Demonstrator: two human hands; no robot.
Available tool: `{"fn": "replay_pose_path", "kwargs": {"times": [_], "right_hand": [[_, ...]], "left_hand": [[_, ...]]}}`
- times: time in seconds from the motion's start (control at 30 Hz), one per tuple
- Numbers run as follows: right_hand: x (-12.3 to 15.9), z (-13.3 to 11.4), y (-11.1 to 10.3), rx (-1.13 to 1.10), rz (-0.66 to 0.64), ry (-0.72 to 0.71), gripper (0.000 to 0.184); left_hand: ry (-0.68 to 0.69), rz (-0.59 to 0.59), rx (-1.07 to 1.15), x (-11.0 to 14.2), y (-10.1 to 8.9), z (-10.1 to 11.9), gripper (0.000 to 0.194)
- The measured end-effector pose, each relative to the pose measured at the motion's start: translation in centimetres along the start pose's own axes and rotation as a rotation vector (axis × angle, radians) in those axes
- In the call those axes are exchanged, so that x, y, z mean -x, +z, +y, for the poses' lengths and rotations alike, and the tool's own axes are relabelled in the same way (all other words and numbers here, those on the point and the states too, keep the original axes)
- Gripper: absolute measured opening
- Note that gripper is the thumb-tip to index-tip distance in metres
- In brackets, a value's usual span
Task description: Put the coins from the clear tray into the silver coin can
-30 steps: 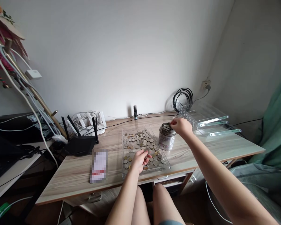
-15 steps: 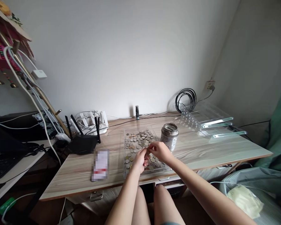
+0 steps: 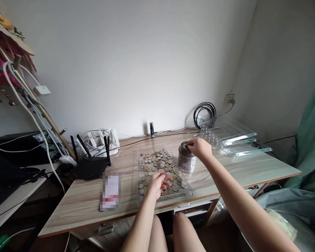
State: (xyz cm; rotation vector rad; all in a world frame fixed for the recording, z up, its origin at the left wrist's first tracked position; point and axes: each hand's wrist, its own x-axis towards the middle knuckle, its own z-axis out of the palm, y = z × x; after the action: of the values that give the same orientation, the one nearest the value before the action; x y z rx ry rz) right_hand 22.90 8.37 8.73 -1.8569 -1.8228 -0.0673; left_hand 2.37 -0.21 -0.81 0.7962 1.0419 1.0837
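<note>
A clear tray [image 3: 138, 175] with many loose coins [image 3: 160, 155] spread over its bottom lies on the desk in front of me. Just above its near half is my left hand [image 3: 159, 184], palm turned inward and fingers curled; whatever lies in them is hidden. To the right of the tray stands a round metal tin [image 3: 187, 163] with a patterned side, a slotted lid and a wire handle. My right hand [image 3: 201, 148] is over that lid, thumb and fingers pinched at the slot on what looks like a coin, mostly covered by the fingertips.
A black router [image 3: 90, 167] and a blurred-out packet [image 3: 110, 191] are on the left of the desk [image 3: 76, 203]. A small dark bottle [image 3: 151, 129] stands near the wall. Clear acrylic shelving [image 3: 233, 140] and a coiled black cable [image 3: 204, 115] occupy the right rear.
My right hand has left my left hand and moved right and up to the tin's lid. My left hand stays over the tray. The view has shifted slightly.
</note>
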Motion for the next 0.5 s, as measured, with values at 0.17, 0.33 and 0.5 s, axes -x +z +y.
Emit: {"fn": "replay_pose_path", "kwargs": {"times": [0.17, 0.33, 0.5], "right_hand": [[2.3, -3.0, 0.1, -0.145, 0.208, -0.203, 0.024], [3.0, -7.3, 1.6, -0.223, -0.096, -0.418, 0.026], [1.3, -8.9, 4.1, -0.126, -0.116, -0.366, 0.019]], "left_hand": [[0.084, -0.088, -0.059, -1.0, 0.1, 2.5, 0.026], [0.094, -0.096, 0.006, -4.4, 0.4, 7.4, 0.023], [-0.13, -0.133, 0.166, -7.4, 0.0, 9.2, 0.023]]}}
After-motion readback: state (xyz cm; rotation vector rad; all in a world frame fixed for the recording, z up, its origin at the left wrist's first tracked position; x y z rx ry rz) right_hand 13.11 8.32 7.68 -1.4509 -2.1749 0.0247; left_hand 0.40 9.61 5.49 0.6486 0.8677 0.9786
